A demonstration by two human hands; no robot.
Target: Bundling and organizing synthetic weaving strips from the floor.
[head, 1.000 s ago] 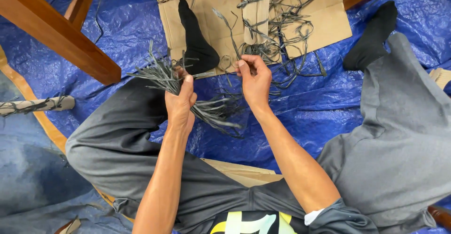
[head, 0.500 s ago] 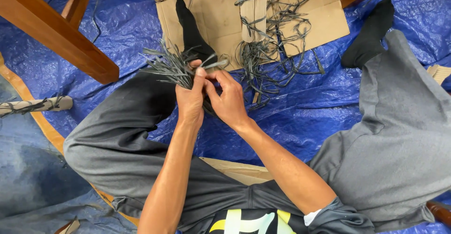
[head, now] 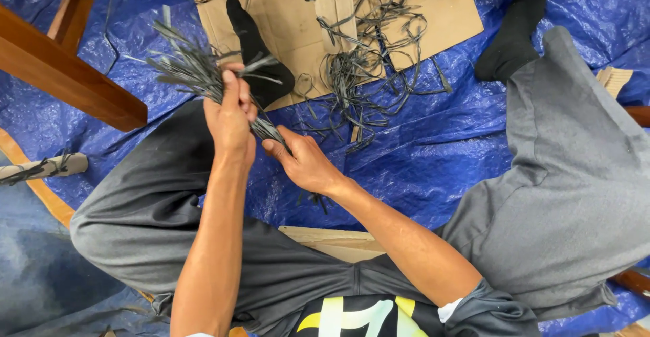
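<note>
Left hand [head: 231, 117] grips a bundle of grey strips [head: 196, 73] fanning toward ten o'clock; right hand [head: 305, 164] pinches its lower end, steadying it.

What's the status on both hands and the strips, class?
Left hand gripping bundle of grey strips. Right hand holding bundle's lower end. Loose strips piled on cardboard ahead. Nothing between the hands and the pile.
</note>
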